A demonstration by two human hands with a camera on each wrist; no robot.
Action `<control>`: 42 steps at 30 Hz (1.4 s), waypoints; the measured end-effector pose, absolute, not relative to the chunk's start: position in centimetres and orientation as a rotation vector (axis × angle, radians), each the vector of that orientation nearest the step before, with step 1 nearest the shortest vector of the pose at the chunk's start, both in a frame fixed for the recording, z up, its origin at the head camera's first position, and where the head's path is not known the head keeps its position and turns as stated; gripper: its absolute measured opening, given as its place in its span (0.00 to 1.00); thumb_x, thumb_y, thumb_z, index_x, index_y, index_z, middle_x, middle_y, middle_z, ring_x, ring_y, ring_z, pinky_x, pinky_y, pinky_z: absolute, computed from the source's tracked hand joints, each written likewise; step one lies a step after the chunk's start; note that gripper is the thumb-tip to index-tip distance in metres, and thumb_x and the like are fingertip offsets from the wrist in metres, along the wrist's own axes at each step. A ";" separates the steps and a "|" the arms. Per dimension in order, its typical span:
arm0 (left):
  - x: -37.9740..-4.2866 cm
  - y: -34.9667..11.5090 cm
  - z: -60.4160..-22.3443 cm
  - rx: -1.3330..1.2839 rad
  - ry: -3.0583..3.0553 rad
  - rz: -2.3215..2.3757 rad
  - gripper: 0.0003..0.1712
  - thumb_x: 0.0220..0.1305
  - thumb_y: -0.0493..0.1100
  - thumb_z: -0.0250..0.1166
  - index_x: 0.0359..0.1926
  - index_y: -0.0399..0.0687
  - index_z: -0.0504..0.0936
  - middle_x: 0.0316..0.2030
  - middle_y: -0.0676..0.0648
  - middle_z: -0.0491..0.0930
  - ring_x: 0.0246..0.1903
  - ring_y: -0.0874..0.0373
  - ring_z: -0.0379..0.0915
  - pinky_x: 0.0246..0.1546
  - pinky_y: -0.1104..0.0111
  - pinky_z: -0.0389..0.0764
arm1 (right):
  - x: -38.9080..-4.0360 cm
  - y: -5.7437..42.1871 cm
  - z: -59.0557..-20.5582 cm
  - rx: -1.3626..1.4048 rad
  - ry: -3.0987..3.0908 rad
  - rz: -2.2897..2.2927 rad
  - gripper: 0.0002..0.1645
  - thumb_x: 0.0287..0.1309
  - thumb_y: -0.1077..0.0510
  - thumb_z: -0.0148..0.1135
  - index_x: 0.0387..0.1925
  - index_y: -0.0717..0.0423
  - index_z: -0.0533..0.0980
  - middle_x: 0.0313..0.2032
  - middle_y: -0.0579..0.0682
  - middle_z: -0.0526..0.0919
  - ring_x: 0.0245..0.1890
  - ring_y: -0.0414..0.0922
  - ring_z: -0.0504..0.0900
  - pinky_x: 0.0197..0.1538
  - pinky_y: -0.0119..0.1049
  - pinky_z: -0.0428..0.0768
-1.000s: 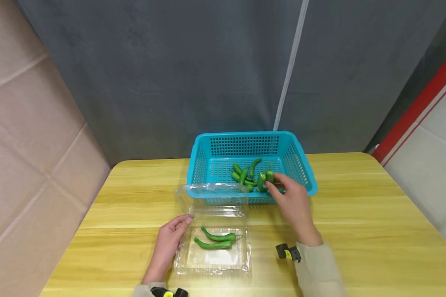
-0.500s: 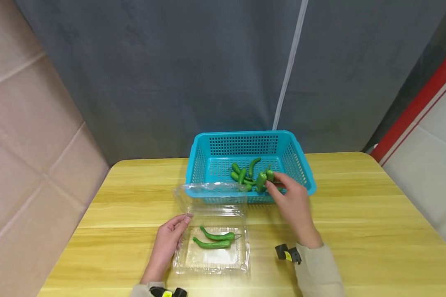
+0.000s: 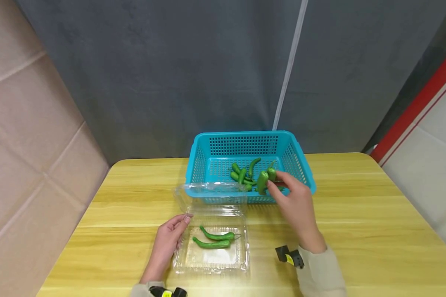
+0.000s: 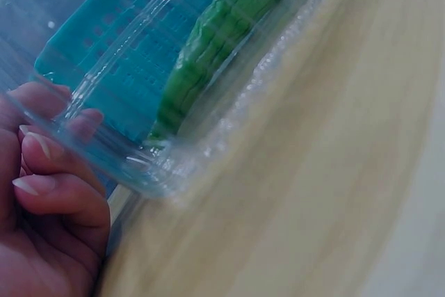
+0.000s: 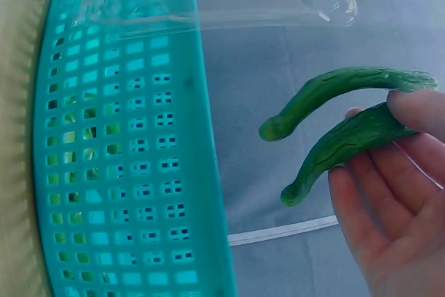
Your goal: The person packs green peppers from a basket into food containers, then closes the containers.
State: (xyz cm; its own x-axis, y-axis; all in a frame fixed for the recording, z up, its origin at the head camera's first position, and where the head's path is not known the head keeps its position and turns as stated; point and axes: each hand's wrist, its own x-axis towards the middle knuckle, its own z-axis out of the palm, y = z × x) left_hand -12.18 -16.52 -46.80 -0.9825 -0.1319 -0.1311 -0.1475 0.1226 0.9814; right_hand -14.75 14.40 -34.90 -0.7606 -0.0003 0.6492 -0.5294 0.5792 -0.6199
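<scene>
My right hand pinches two green chili peppers between thumb and fingers over the near right part of the blue basket. In the right wrist view, both held peppers show above the basket's rim, lying side by side with rounded ends pointing away from the hand. With thumb and fingers, my left hand grips the left edge of a clear plastic clamshell box, near its hinge. Two more long green chili peppers lie in its base. The lid stands open, leaning over the basket's front rim.
Several green peppers lie inside the basket, toward its front. Everything stands on a wooden table. A grey curtain hangs behind the table's back edge, and a pale padded wall rises at the left.
My right hand shifts slightly to the right, and the two peppers in it tilt a little and move the same way. The left hand and the box stay as they were.
</scene>
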 end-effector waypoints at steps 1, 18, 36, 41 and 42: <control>-12.2 -16.5 -46.8 -0.290 2.343 2.055 0.22 0.49 0.61 0.63 0.42 0.58 0.80 0.11 0.51 0.63 0.07 0.63 0.55 0.04 0.73 0.59 | -14.7 14.4 -34.8 0.424 -2.201 1.136 0.14 0.50 0.63 0.63 0.42 0.58 0.77 0.37 0.48 0.81 0.33 0.39 0.79 0.37 0.27 0.76; -12.2 -16.5 -46.8 -0.279 2.366 2.045 0.21 0.49 0.61 0.63 0.42 0.58 0.81 0.11 0.51 0.63 0.07 0.63 0.55 0.04 0.72 0.59 | -13.2 13.0 -33.5 0.530 -2.156 1.093 0.14 0.48 0.62 0.65 0.40 0.56 0.78 0.33 0.45 0.81 0.32 0.38 0.79 0.38 0.23 0.74; -12.2 -16.6 -46.9 -0.271 2.360 2.056 0.21 0.49 0.61 0.63 0.42 0.58 0.80 0.11 0.52 0.63 0.07 0.63 0.54 0.04 0.73 0.59 | -12.5 10.7 -33.4 0.808 -2.159 1.117 0.13 0.49 0.61 0.64 0.39 0.58 0.78 0.34 0.46 0.80 0.33 0.39 0.77 0.36 0.30 0.77; -12.2 -16.6 -46.9 -0.266 2.349 2.057 0.22 0.50 0.61 0.63 0.43 0.57 0.80 0.11 0.51 0.63 0.07 0.63 0.55 0.04 0.72 0.60 | -12.7 10.3 -34.0 0.918 -2.227 0.962 0.16 0.50 0.55 0.63 0.40 0.59 0.78 0.37 0.47 0.81 0.37 0.40 0.79 0.39 0.29 0.77; -12.2 -16.6 -46.9 -0.264 2.348 2.057 0.22 0.50 0.61 0.63 0.43 0.57 0.80 0.11 0.51 0.63 0.07 0.63 0.55 0.04 0.72 0.60 | -12.8 10.2 -34.1 0.942 -2.234 0.942 0.16 0.50 0.55 0.64 0.40 0.59 0.78 0.37 0.47 0.81 0.36 0.40 0.79 0.39 0.29 0.77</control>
